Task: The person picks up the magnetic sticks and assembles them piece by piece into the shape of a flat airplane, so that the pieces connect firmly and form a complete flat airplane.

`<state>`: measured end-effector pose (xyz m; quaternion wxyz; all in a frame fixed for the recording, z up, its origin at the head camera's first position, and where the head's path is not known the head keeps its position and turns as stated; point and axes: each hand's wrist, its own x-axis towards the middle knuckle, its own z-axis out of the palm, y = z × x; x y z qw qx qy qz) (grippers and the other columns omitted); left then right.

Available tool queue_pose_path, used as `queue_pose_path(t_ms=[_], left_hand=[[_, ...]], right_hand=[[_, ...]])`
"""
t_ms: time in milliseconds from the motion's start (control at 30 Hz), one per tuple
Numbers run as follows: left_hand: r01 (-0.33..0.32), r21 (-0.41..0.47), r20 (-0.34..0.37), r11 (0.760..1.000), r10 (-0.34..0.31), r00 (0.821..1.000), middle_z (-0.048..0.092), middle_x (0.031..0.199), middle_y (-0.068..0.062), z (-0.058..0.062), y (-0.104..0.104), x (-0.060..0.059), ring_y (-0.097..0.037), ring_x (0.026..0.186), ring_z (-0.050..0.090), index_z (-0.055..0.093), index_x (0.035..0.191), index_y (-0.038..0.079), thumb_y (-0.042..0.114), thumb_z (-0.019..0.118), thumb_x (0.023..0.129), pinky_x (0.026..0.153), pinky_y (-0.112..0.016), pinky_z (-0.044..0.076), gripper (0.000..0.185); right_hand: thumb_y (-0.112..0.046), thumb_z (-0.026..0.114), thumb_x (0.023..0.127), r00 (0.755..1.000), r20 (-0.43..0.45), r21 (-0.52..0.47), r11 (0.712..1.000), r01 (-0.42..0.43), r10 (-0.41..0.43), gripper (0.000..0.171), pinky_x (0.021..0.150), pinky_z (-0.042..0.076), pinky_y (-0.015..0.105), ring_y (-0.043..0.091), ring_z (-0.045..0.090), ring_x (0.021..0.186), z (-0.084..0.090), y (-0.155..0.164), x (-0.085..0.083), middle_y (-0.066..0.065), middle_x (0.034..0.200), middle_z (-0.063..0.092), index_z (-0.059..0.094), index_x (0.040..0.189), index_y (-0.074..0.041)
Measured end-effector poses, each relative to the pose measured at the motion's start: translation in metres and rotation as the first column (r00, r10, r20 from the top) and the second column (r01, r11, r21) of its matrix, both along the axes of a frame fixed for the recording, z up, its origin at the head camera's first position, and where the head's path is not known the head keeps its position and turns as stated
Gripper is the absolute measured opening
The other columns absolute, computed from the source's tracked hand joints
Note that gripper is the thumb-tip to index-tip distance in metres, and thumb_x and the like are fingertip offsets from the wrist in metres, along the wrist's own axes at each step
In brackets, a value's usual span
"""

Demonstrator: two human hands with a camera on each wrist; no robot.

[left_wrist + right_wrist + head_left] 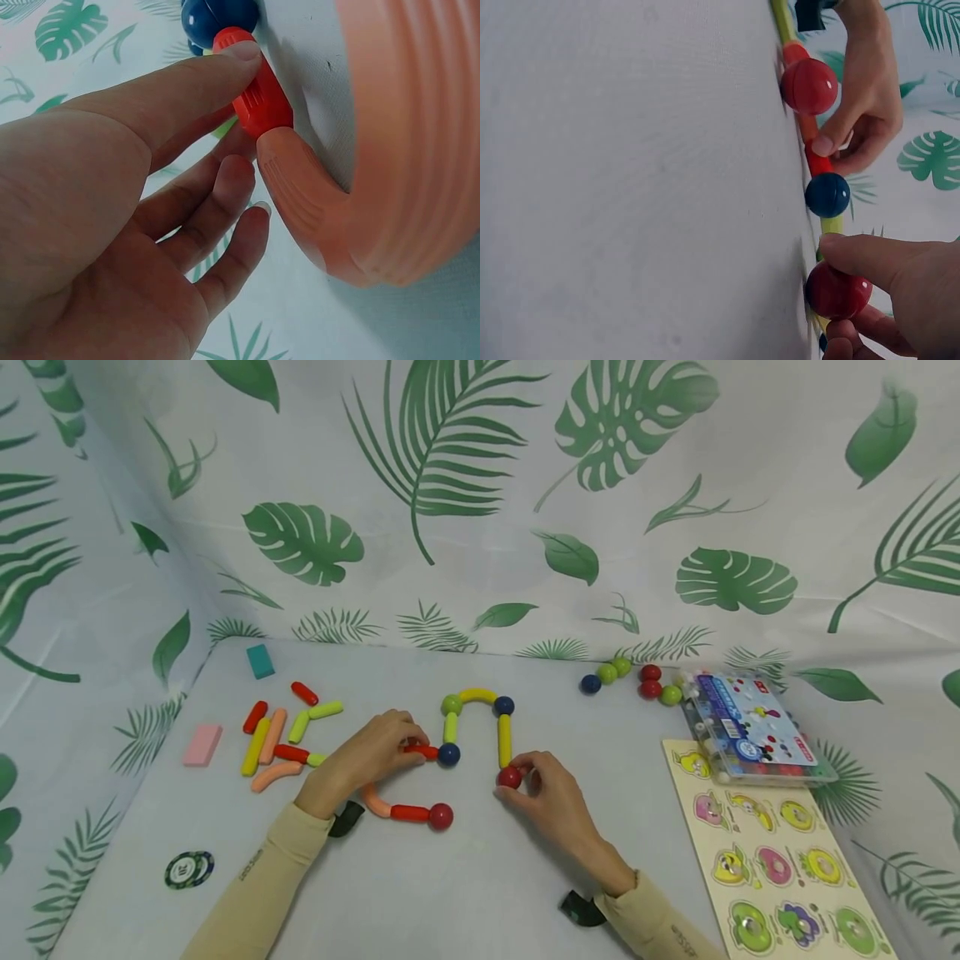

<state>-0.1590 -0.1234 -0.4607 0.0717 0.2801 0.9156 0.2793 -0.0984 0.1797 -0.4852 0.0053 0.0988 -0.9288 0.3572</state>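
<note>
Red rod (266,101) pinched by left hand (384,748), red ball (508,778) by right hand (551,795); likely light, rigid; best gripped side-on.

Head view's nicely lit, soft and even, with only faint shadows on the table (465,893). Right wrist is way duller, kinda grey, though the red ball (838,291) catches small glints; left wrist's leafy cloth (75,30) looks a bit soft.

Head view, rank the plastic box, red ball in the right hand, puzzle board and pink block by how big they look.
Largest to smallest:
Puzzle board, partly covered
Plastic box
Pink block
Red ball
</note>
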Motion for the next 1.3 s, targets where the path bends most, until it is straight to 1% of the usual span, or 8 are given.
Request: queue_pose_path(t_ms=[167, 267, 500, 667, 800, 933, 1033, 1300], left_hand=[[-0.017, 0.011, -0.014, 1.0, 0.018, 1.0, 0.066, 0.098, -0.002, 0.007, 0.004, 0.001, -0.019, 0.092, 0.057, 0.077, 0.107, 0.01, 0.023, 0.08, 0.089, 0.081, -0.032, 0.05, 0.022], [-0.002, 0.025, -0.034, 1.0, 0.003, 0.999, 0.067, 0.099, -0.003, 0.013, 0.016, 0.001, -0.021, 0.094, 0.059, 0.077, 0.105, 0.009, 0.023, 0.079, 0.09, 0.084, -0.035, 0.051, 0.021], [0.098, -0.007, -0.052, 0.995, -0.099, 0.994, 0.068, 0.106, -0.005, 0.024, 0.064, -0.007, -0.02, 0.098, 0.06, 0.076, 0.108, 0.008, 0.019, 0.076, 0.092, 0.091, -0.036, 0.051, 0.02], [0.176, -0.105, -0.085, 0.979, -0.185, 0.979, 0.071, 0.117, -0.007, 0.028, 0.097, -0.017, -0.021, 0.107, 0.062, 0.072, 0.122, 0.011, 0.01, 0.07, 0.096, 0.098, -0.035, 0.05, 0.027], [0.217, -0.172, -0.047, 0.961, -0.228, 0.972, 0.072, 0.124, -0.004, 0.026, 0.114, -0.018, -0.024, 0.112, 0.063, 0.069, 0.131, 0.015, 0.004, 0.061, 0.099, 0.101, -0.039, 0.049, 0.035], [0.221, -0.193, 0.014, 0.956, -0.223, 0.975, 0.071, 0.125, -0.002, 0.018, 0.119, -0.017, -0.024, 0.114, 0.062, 0.07, 0.132, 0.017, 0.004, 0.06, 0.1, 0.103, -0.042, 0.048, 0.036], [0.222, -0.185, 0.037, 0.957, -0.219, 0.975, 0.07, 0.125, -0.003, 0.015, 0.12, -0.017, -0.022, 0.113, 0.062, 0.07, 0.13, 0.016, 0.004, 0.06, 0.1, 0.103, -0.037, 0.049, 0.035], [0.241, -0.104, 0.023, 0.965, -0.24, 0.971, 0.071, 0.123, -0.003, 0.014, 0.118, -0.02, -0.02, 0.113, 0.063, 0.071, 0.128, 0.014, 0.009, 0.059, 0.102, 0.103, -0.034, 0.049, 0.029]], right_hand=[[-0.031, 0.088, 0.08, 1.0, 0.011, -0.004, 1.0, 0.004, -0.004, 0.046, 0.067, 0.044, 0.023, 0.013, 0.051, 0.081, 0.0, 0.0, 0.001, 0.0, 0.095, 0.06, 0.065, 0.116, -0.016], [-0.031, 0.089, 0.079, 1.0, 0.012, -0.023, 1.0, 0.011, -0.01, 0.047, 0.067, 0.043, 0.023, 0.014, 0.052, 0.08, 0.0, -0.001, 0.0, 0.0, 0.094, 0.06, 0.063, 0.115, -0.016], [-0.032, 0.088, 0.079, 1.0, 0.025, -0.072, 0.997, 0.013, -0.011, 0.045, 0.066, 0.043, 0.023, 0.013, 0.052, 0.078, -0.003, 0.0, 0.0, -0.001, 0.093, 0.061, 0.062, 0.112, -0.017], [-0.031, 0.089, 0.079, 1.0, 0.023, -0.074, 0.997, 0.02, -0.019, 0.045, 0.066, 0.043, 0.023, 0.013, 0.052, 0.078, -0.002, 0.0, 0.001, 0.0, 0.092, 0.061, 0.062, 0.111, -0.017], [-0.03, 0.089, 0.079, 1.0, 0.02, -0.07, 0.997, 0.019, -0.018, 0.044, 0.066, 0.043, 0.023, 0.014, 0.052, 0.077, 0.001, 0.001, 0.001, 0.002, 0.091, 0.061, 0.061, 0.111, -0.017], [-0.03, 0.089, 0.079, 1.0, 0.02, -0.07, 0.997, 0.015, -0.014, 0.044, 0.066, 0.043, 0.022, 0.014, 0.053, 0.078, -0.001, 0.002, 0.001, 0.002, 0.091, 0.06, 0.061, 0.11, -0.016], [-0.03, 0.089, 0.079, 1.0, 0.015, -0.071, 0.997, 0.009, -0.008, 0.044, 0.066, 0.043, 0.022, 0.014, 0.053, 0.078, -0.002, 0.002, 0.001, 0.002, 0.091, 0.061, 0.061, 0.11, -0.016], [-0.03, 0.089, 0.078, 1.0, 0.009, -0.081, 0.997, 0.008, -0.007, 0.045, 0.066, 0.045, 0.022, 0.014, 0.053, 0.078, -0.002, 0.001, 0.0, 0.001, 0.092, 0.061, 0.06, 0.111, -0.016]])
